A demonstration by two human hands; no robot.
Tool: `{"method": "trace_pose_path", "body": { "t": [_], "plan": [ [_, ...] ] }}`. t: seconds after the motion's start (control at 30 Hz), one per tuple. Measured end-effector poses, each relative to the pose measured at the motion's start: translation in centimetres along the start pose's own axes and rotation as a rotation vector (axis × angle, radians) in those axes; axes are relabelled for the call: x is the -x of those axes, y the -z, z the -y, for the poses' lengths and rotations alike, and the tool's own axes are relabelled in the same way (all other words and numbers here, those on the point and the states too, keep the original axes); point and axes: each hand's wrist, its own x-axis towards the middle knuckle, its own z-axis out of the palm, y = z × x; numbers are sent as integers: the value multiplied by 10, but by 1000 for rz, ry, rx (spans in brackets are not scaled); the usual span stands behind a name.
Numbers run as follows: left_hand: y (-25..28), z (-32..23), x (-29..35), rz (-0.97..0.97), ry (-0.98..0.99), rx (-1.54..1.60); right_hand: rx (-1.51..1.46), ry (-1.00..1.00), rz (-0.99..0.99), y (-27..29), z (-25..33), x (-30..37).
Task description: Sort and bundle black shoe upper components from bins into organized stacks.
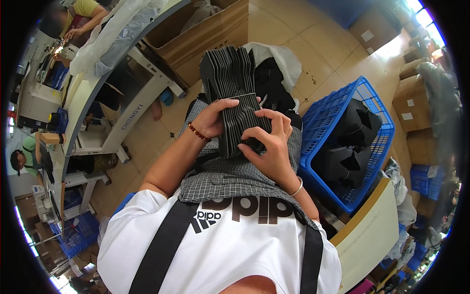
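The bundle of dark layered pieces is over the person's lap, bound by a pale band. The left hand grips its left side, thumb laid across the top just beside the band. The right hand is at its right side, fingers curled and partly spread, thumb and forefinger slightly apart; whether they pinch a layer cannot be told.

To the right, a tilted blue basket holds folded black pieces in two heaps, one farther, one nearer. Just beyond the bundle, a white bag lies around black material. Far left, an open cardboard box contains clear plastic.
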Motion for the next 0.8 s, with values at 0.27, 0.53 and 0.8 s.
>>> {"method": "trace_pose_path", "body": {
  "t": [0.27, 0.53, 0.8],
  "plan": [
    [4, 4, -2, 4, 27, 32, 11, -9, -19, -4, 2, 3],
    [7, 6, -2, -3, 25, 39, -23, 0, -39, -6, 3, 5],
    [6, 8, -2, -15, 39, 46, 25, 2, -41, -7, 4, 5]
  ]
}}
